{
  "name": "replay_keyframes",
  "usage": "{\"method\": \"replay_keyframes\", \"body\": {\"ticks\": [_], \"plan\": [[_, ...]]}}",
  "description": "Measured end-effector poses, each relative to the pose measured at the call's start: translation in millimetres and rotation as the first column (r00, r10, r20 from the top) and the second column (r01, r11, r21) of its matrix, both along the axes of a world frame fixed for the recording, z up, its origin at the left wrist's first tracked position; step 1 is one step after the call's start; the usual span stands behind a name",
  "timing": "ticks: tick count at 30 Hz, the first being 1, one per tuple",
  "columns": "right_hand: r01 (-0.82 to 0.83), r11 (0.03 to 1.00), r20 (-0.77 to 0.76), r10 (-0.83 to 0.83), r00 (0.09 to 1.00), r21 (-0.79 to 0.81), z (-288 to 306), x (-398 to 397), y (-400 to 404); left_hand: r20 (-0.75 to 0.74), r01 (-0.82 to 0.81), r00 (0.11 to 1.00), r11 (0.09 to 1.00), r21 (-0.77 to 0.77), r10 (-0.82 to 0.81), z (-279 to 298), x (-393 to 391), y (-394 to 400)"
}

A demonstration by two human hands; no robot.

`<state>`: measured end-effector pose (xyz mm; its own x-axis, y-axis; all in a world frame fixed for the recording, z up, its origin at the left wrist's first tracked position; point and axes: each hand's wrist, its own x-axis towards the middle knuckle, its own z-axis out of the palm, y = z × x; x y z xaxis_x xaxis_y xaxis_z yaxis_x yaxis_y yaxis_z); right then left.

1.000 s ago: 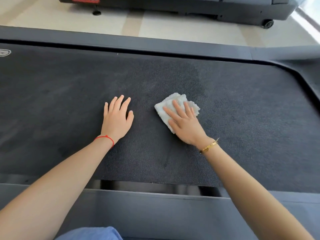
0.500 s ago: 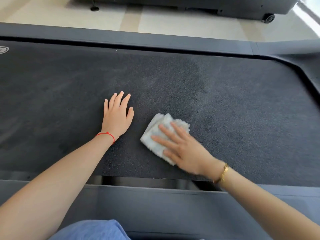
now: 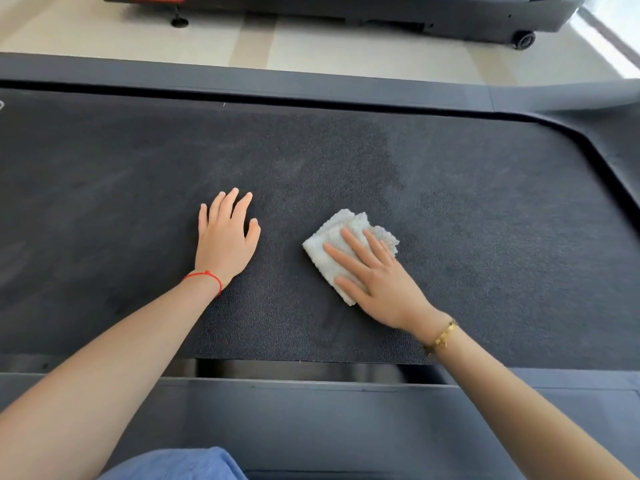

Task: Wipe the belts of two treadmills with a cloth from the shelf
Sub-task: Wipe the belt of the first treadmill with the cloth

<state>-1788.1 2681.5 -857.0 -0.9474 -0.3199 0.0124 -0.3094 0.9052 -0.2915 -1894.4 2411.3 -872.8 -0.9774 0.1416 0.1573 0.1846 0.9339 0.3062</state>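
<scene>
Two hands lie flat on the treadmill belt [image 3: 485,237]. Our right hand [image 3: 377,282] presses the folded white cloth [image 3: 332,244] down with straight, spread fingers, so the grip is wide and nothing is pinched; the cloth sits near the middle of the belt, somewhat toward the near edge. Our left hand [image 3: 225,240] rests just beside it, palm down and grip wide, bracing on the bare belt. To wipe well, we judge it best to keep the palm weight even over the whole cloth, draw it in straight overlapping strokes from the far edge to the near edge, and work steadily toward the curved right end. The fold looks loose, so light pressure may let it bunch. A second treadmill [image 3: 381,8] stands beyond the floor [image 3: 311,46], its belt presumably to follow.
</scene>
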Motion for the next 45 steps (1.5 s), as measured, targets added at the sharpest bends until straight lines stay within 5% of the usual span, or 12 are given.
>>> {"method": "replay_keyframes", "body": {"ticks": [7, 13, 16, 19, 23, 31, 40, 45], "plan": [[0.416, 0.908, 0.065, -0.419, 0.906, 0.059, 6.3, -68.3, 28.0, 0.004, 0.002, 1.000, 1.000, 0.009, -0.002, 3.8, 1.3, 2.3], [0.070, 0.996, 0.023, -0.071, 0.997, 0.053, -0.3, -14.2, -5.0, 0.045, -0.078, 0.996, 0.997, 0.020, 0.077, 12.7, -3.5, 16.4], [0.059, 0.998, 0.012, -0.059, 0.998, 0.021, -1.0, -17.7, 18.3, 0.054, -0.077, 0.996, 0.997, 0.017, 0.076, 21.6, -8.7, 34.9], [0.271, 0.947, -0.037, -0.269, 0.963, 0.175, -4.0, -59.8, 60.5, 0.020, 0.033, 0.999, 0.999, 0.006, -0.033, 26.4, -13.7, 52.7], [0.614, 0.789, 0.082, -0.614, 0.785, 0.033, 7.0, -109.3, 88.2, 0.017, 0.134, 0.991, 0.991, -0.006, -0.134, 26.7, -21.8, 78.9], [0.162, 0.985, 0.067, -0.166, 0.984, 0.054, -2.6, -81.1, 55.5, 0.048, 0.172, 0.984, 0.983, -0.059, -0.170, 13.9, -42.2, 119.9], [0.584, 0.806, 0.169, -0.591, 0.789, 0.095, 5.9, -198.9, 132.9, 0.026, 0.122, 0.992, 0.990, -0.065, -0.120, -1.8, -46.4, 126.4], [0.384, 0.918, 0.144, -0.395, 0.907, 0.098, 3.2, -222.7, 77.5, -0.007, 0.110, 0.994, 0.990, -0.094, -0.111, -3.9, -45.6, 126.7]]}}
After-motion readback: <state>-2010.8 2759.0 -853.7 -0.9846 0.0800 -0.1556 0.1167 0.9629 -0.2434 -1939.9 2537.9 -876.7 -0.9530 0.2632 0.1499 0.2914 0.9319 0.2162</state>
